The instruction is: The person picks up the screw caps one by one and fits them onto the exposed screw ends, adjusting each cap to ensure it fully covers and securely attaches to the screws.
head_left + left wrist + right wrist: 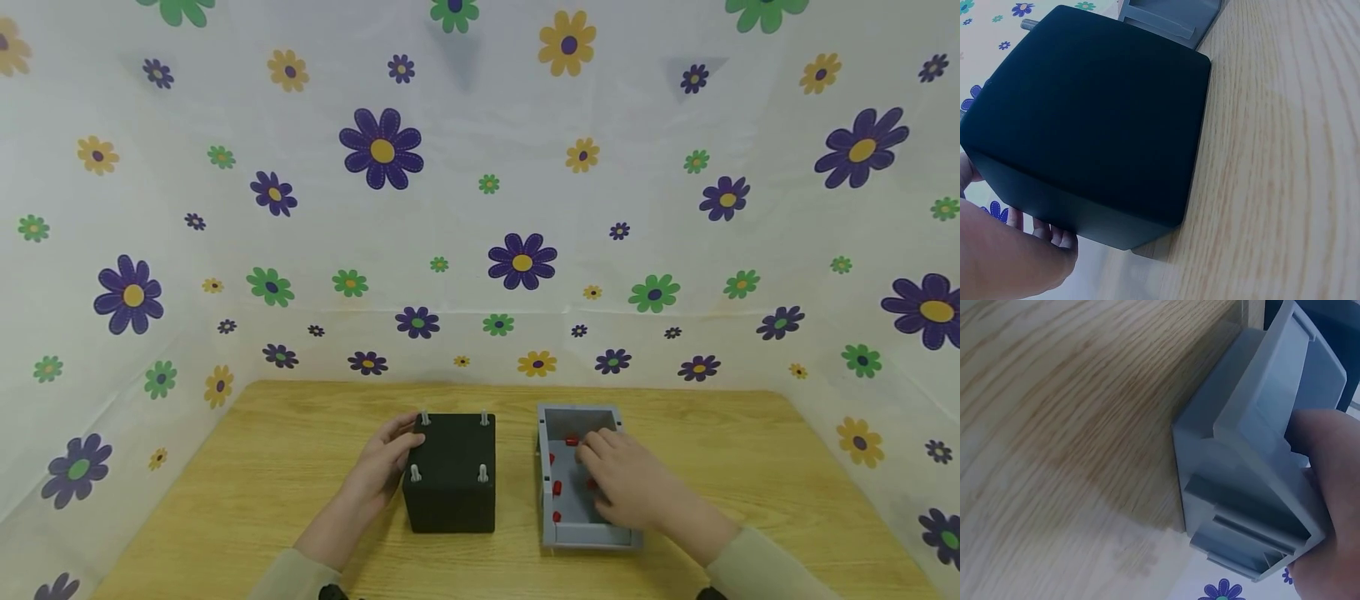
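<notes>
A black block (pixel 453 471) with upright metal threaded studs (pixel 483 473) at its top corners sits on the table. My left hand (pixel 382 462) holds it by the left side, thumb at the top edge and fingers along the side; in the left wrist view those fingers (pixel 1041 228) reach behind the block. My right hand (pixel 626 479) dips into a grey bin (pixel 592 536) to the right of the block. Small red pieces (pixel 557 487) lie scattered on the bin's floor, several of them visible, one partly under the hand. The right fingertips are hidden, so any pinch is unseen.
Both the block and the bin stand on a wood-grain table (pixel 315 433), with a gap between them. Flower-print white cloth (pixel 450 208) encloses the back and sides. Ridged rails (pixel 1247 525) project from the bin's outer wall.
</notes>
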Motion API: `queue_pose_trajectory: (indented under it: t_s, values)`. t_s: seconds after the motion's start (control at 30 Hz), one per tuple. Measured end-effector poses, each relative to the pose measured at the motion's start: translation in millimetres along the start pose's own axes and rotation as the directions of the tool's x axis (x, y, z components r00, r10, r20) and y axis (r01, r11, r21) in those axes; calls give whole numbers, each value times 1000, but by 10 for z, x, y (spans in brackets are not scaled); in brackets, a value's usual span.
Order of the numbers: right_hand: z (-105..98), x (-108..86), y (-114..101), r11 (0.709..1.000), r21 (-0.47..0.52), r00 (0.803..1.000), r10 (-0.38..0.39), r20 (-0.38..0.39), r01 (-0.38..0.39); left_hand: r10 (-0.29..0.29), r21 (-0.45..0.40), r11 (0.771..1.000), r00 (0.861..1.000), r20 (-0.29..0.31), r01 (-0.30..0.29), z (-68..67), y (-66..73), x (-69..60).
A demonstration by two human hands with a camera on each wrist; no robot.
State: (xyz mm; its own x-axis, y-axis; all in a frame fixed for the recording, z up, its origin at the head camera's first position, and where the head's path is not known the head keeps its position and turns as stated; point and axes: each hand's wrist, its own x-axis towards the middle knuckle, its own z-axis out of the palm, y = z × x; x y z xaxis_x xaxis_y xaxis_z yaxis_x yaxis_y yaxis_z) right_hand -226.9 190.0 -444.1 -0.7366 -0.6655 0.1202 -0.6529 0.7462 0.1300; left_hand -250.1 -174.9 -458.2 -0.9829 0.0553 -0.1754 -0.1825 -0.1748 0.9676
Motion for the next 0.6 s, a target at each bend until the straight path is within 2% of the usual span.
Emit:
queue_pose_trajectory:
  t_s: [0.37,0.6]
  values:
    - [18,77,-30,998,-56,1000,-6,-9,6,-2,15,1000,1000,21,2,-13,19,-16]
    - [25,136,-65,996,-87,997,34,66,-28,-9,26,1000,1000,11,9,-14,15,-16]
